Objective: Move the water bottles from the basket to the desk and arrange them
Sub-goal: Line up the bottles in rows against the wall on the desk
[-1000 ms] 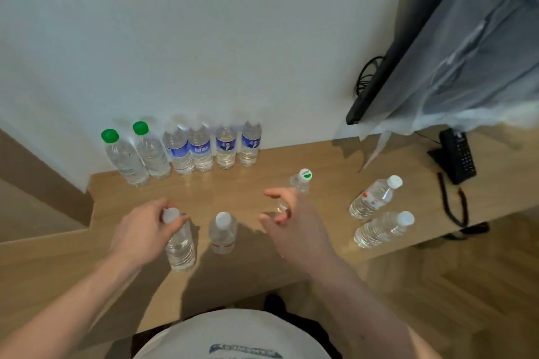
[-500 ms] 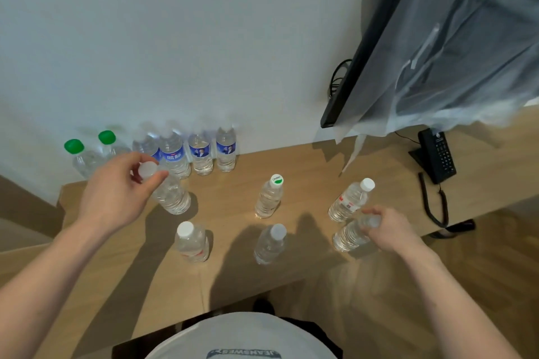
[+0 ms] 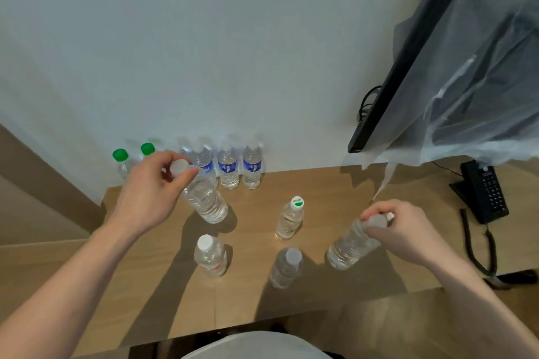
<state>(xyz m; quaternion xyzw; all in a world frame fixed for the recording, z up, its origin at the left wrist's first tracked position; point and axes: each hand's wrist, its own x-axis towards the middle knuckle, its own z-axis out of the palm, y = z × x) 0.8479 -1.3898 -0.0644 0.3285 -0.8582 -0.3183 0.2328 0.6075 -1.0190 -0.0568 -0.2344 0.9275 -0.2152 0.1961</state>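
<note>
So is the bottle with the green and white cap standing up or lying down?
Standing up. The bottle with the green and white cap rests on its base on the desk, cap on top, and neither hand touches it.

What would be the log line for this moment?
left hand: grips bottle by cap | right hand: grips second bottle by cap | desk

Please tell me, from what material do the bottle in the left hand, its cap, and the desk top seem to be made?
The bottle held by the left hand looks like thin clear plastic: see-through, ribbed, glossy. Its cap seems matte white plastic, opaque. The desk looks like light wood or wood-pattern laminate, smooth with a faint sheen; which one cannot be told.
</note>
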